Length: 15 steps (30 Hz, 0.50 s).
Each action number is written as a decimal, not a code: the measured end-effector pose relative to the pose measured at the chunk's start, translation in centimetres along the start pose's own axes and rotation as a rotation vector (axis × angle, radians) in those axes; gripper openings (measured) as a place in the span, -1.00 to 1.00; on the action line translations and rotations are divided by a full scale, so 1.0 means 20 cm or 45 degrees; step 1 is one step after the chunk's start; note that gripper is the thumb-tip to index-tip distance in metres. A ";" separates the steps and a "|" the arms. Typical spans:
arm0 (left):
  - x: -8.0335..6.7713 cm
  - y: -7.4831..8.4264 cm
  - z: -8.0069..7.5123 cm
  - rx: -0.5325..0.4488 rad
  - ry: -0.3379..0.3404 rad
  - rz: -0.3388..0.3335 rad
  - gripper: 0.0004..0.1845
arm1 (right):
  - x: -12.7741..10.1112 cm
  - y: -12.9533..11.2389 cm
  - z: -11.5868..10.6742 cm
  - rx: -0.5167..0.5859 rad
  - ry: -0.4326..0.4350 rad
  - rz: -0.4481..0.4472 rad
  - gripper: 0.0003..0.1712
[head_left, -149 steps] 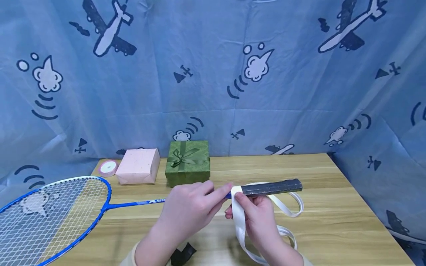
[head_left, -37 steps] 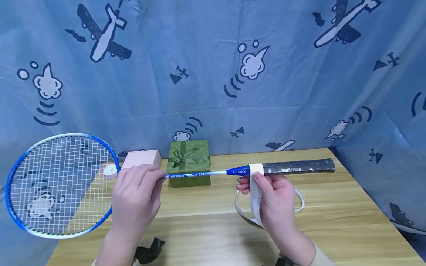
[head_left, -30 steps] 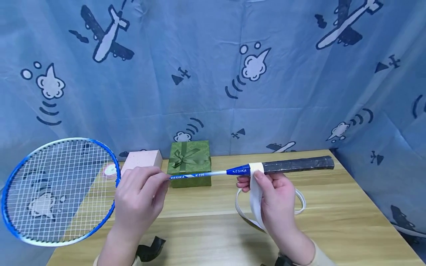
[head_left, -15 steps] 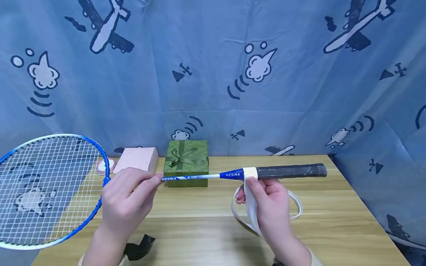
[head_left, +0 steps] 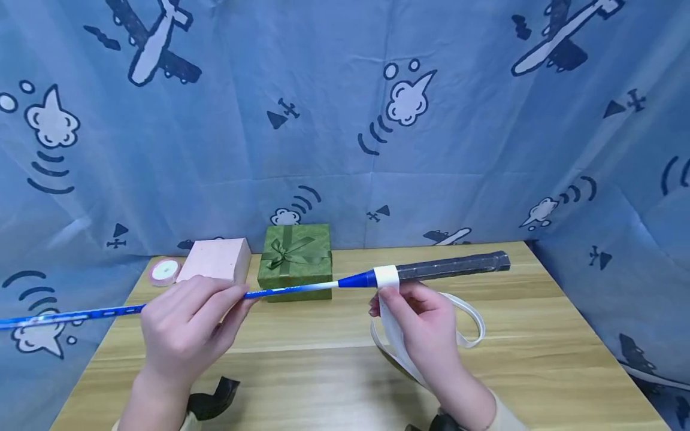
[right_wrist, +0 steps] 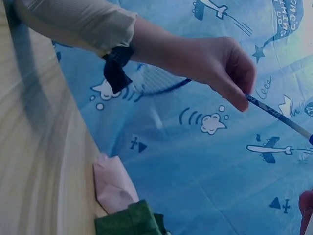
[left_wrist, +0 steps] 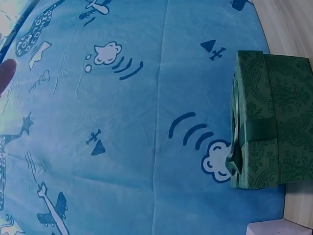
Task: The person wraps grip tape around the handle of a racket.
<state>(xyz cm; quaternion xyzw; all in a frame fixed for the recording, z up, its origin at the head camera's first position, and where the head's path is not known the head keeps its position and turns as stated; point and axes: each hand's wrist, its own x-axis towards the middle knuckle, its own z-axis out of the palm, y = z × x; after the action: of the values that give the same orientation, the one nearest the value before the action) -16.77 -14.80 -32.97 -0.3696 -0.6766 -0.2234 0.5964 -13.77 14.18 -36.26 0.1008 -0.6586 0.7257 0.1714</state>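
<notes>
My left hand [head_left: 191, 326] pinches the blue-and-white shaft of a badminton racket [head_left: 302, 288], held above the table. In the head view the racket's head is turned edge-on at the far left. At the base of the black handle [head_left: 453, 267], a white grip tape [head_left: 386, 276] goes round it. My right hand [head_left: 426, 326] pinches that tape just below the handle, thumb in front. The tape's loose length hangs behind the hand and loops toward the table. In the right wrist view the left hand [right_wrist: 215, 68] grips the shaft; only a fingertip shows in the left wrist view.
A green gift box [head_left: 295, 263] with a bow stands at the back of the wooden table [head_left: 323, 371]. Left of it are a pink box [head_left: 215, 260] and a roll of ribbon [head_left: 165, 272]. A blue patterned curtain [head_left: 323, 120] hangs behind.
The racket has rolled about its shaft, so its head went from face-on to edge-on. Both hands moved slightly left. Five seconds ago the left hand was up by the tape; now it is down the shaft.
</notes>
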 end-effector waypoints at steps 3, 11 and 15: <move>0.00 -0.01 -0.01 -0.018 -0.006 0.004 -0.59 | -0.01 0.01 0.01 0.059 -0.013 0.023 -0.86; 0.00 0.00 -0.03 -0.040 -0.111 -0.011 -0.59 | -0.02 0.02 -0.01 0.185 -0.159 -0.098 -0.74; -0.02 0.00 -0.04 -0.074 -0.158 -0.018 -0.60 | -0.02 0.03 -0.01 0.234 -0.206 -0.083 -0.71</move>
<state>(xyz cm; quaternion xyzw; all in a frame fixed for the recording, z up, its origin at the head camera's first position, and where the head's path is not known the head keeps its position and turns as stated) -16.25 -15.46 -33.13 -0.3953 -0.7080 -0.2239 0.5408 -13.65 14.29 -36.87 0.1957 -0.5975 0.7664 0.1312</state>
